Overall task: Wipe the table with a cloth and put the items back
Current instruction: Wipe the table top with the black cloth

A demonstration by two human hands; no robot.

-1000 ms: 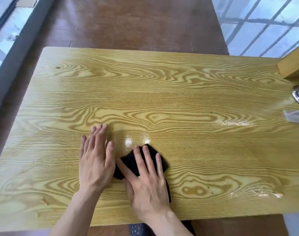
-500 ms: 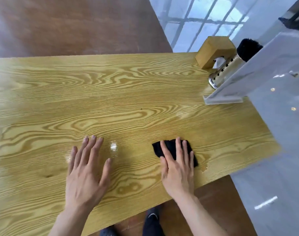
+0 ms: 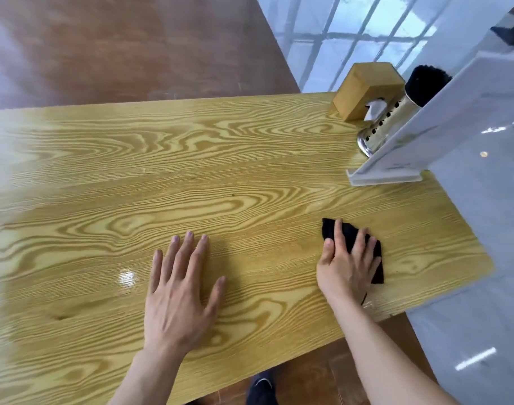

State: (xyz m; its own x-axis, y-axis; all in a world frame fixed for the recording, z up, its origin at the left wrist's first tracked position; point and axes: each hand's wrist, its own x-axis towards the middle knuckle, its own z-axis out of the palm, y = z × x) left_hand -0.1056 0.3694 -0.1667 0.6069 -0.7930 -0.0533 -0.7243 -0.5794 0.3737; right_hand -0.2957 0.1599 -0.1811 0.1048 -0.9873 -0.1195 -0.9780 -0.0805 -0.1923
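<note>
The black cloth [image 3: 328, 231] is pressed down by the right hand [image 3: 346, 264] (fingers apparently straight). The left hand [image 3: 179, 290] is laid flat.

I can read no text, label, brand or number anywhere in my head view. The white sign stand [image 3: 454, 118] at the far right corner of the counter [image 3: 191, 171] carries a few faint greenish marks on its face, but they are too blurred and too small for me to make out.
</note>
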